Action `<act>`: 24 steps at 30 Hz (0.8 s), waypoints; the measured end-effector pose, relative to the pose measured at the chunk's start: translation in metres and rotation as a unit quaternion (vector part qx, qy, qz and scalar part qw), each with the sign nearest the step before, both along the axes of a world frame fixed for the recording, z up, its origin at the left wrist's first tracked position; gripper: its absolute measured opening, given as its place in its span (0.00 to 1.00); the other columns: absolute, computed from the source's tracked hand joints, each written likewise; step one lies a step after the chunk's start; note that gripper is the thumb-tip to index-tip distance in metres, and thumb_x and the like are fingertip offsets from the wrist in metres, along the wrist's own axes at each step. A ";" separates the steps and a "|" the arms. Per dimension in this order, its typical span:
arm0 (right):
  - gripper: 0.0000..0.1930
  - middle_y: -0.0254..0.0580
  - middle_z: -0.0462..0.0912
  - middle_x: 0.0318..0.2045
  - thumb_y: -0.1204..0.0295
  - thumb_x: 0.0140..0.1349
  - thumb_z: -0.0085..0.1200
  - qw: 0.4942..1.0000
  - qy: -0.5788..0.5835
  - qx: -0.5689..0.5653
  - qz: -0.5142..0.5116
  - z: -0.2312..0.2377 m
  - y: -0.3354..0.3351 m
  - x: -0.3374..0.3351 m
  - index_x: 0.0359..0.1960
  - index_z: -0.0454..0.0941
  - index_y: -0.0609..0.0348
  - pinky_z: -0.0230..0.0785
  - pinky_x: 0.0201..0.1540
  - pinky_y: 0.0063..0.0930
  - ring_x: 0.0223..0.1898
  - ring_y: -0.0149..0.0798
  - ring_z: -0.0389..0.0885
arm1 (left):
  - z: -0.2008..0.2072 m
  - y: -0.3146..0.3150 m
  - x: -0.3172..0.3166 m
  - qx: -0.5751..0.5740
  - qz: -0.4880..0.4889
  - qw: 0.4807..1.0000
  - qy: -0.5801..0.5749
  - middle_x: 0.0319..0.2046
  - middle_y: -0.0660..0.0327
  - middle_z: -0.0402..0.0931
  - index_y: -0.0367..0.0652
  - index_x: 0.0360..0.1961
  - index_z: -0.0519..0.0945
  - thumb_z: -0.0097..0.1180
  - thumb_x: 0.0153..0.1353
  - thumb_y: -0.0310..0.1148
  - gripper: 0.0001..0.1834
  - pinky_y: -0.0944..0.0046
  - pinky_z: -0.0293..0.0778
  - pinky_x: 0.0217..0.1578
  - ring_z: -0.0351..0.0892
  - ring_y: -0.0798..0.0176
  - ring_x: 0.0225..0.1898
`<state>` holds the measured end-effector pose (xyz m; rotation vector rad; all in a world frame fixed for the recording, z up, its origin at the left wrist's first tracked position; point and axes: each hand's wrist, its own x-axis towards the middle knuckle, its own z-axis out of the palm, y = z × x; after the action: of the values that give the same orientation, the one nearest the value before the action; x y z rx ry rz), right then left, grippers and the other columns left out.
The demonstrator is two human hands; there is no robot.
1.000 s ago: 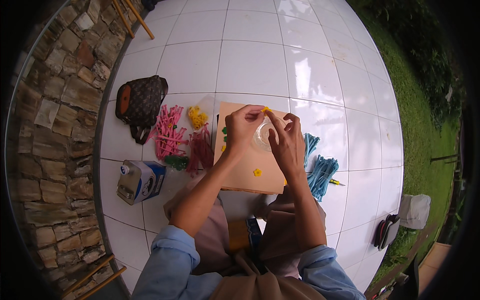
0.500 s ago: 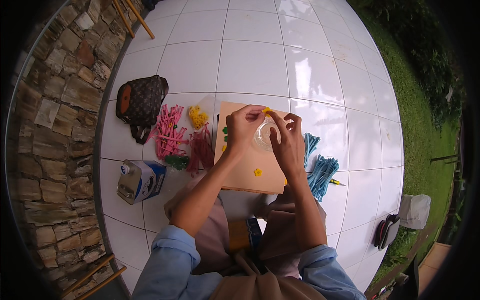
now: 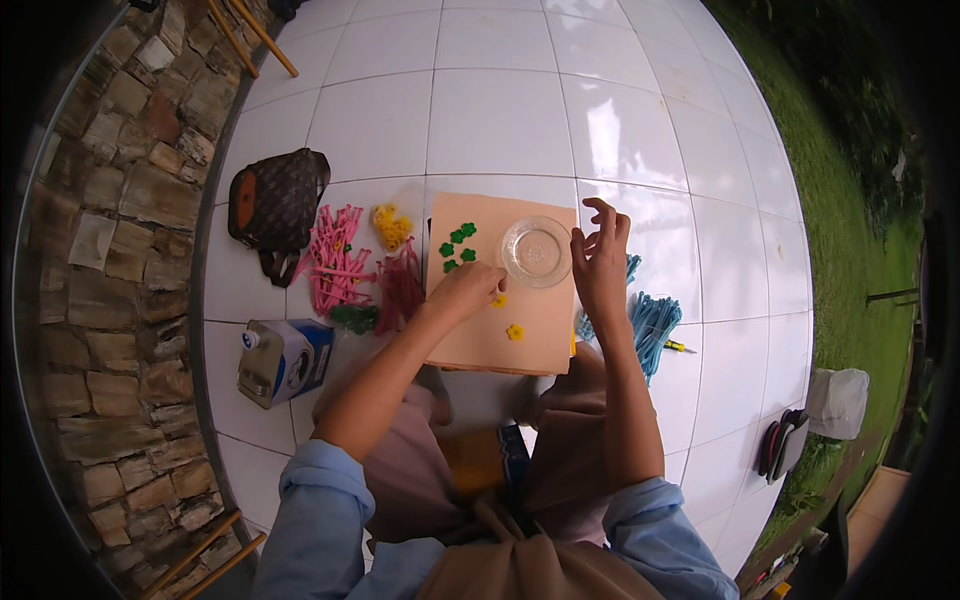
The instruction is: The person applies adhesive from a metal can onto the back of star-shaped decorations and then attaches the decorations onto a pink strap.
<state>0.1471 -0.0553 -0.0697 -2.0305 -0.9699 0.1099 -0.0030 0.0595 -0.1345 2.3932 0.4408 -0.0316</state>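
Note:
My left hand [image 3: 466,294] is low over a tan board [image 3: 470,350], its fingertips closed at a small yellow flower-shaped piece [image 3: 499,300]. Below that, a second yellow flower [image 3: 515,332] lies on the board. Several green flower pieces [image 3: 468,229] are spread over the board's upper left. A round clear glass dish [image 3: 537,252] rests at the board's upper right. Just right of the dish my right hand [image 3: 602,262] is raised with bent fingers apart, holding nothing. What lies beneath my left palm is hidden.
Left of the board are pink fuzzy stems [image 3: 338,262], darker red stems [image 3: 399,290], a yellow bundle [image 3: 392,226], a metal can [image 3: 285,362] and a brown bag [image 3: 280,205]. Blue stems [image 3: 652,330] and a yellow-black tool [image 3: 680,347] lie right, on white tiles.
My hands have parted above the dish. The left came down toward the board's middle with the yellow flower; the right shifted rightward, uncovering the dish. More green flowers now show.

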 end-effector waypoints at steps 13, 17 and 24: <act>0.19 0.51 0.68 0.41 0.75 0.55 0.48 0.973 -0.066 -0.200 0.096 -0.026 -0.003 -0.002 0.50 0.63 0.51 0.71 0.33 0.43 0.33 0.53 0.76 | -0.028 -0.001 0.001 0.147 0.057 0.987 -0.031 0.25 0.57 0.74 0.39 0.26 0.75 0.55 0.44 0.24 0.05 0.58 0.73 0.32 0.76 0.54 0.32; 0.17 0.49 0.71 0.38 0.73 0.55 0.47 0.954 -0.079 -0.263 0.120 -0.046 -0.016 0.013 0.47 0.68 0.50 0.72 0.36 0.41 0.37 0.51 0.76 | -0.012 -0.016 0.008 0.064 0.016 0.997 -0.049 0.26 0.57 0.74 0.40 0.26 0.75 0.58 0.43 0.26 0.07 0.59 0.73 0.34 0.76 0.55 0.33; 0.16 0.47 0.73 0.37 0.72 0.55 0.46 0.942 -0.066 -0.303 0.127 -0.049 -0.020 0.018 0.47 0.71 0.46 0.72 0.37 0.39 0.38 0.49 0.76 | -0.027 -0.054 0.004 0.030 -0.080 0.996 0.012 0.29 0.60 0.72 0.40 0.27 0.73 0.61 0.43 0.29 0.11 0.58 0.72 0.35 0.75 0.56 0.36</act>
<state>0.1655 -0.0754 -0.1185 -2.4763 -1.4100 0.4650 0.0014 0.0052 -0.1613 2.4855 0.2627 -0.1219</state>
